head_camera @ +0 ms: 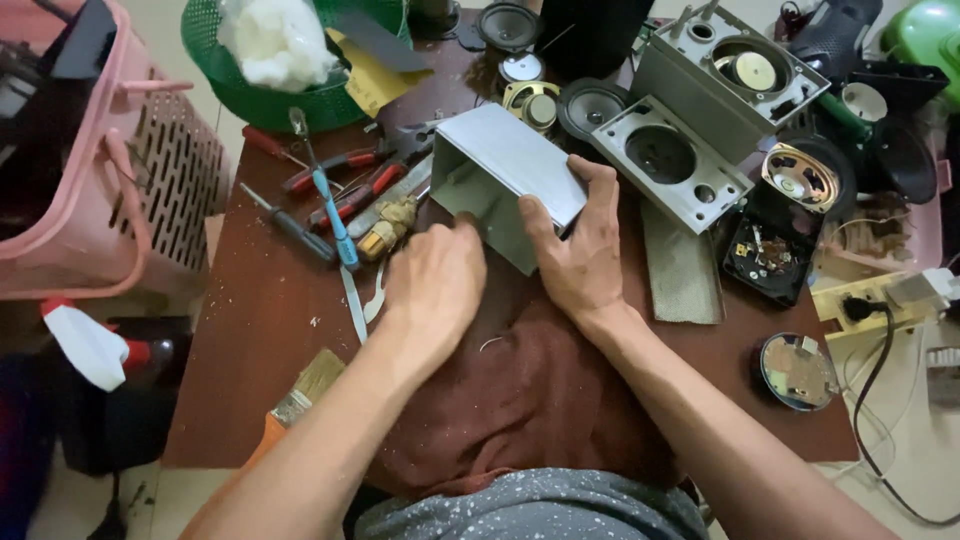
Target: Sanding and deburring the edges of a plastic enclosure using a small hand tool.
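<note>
Grey speaker housing (505, 170), hollow, open end facing me, sits mid-counter on a maroon cloth (520, 390). Left to right: pink basket (110, 190) off the counter's (250, 380) left edge, white spray bottle (90, 345) below it. Green mesh basket (290, 95) with white wadding (275, 40) at the far left corner. Screwdrivers and red-handled pliers (345, 185) lie just left of the housing; paintbrush (300, 395) near the front edge. My left hand (435, 285) is curled, fingertips at the housing's open mouth; can't tell if it pinches anything. My right hand (580, 245) clamps the housing's right side, thumb on the front edge, fingers wrapped over the top. Right of that: grey front panel (670, 165) with round cutouts, second grey housing (730, 75) behind it, loose speaker drivers (800, 175), black circuit module (770, 255), round disc (797, 370) near the right edge.
</note>
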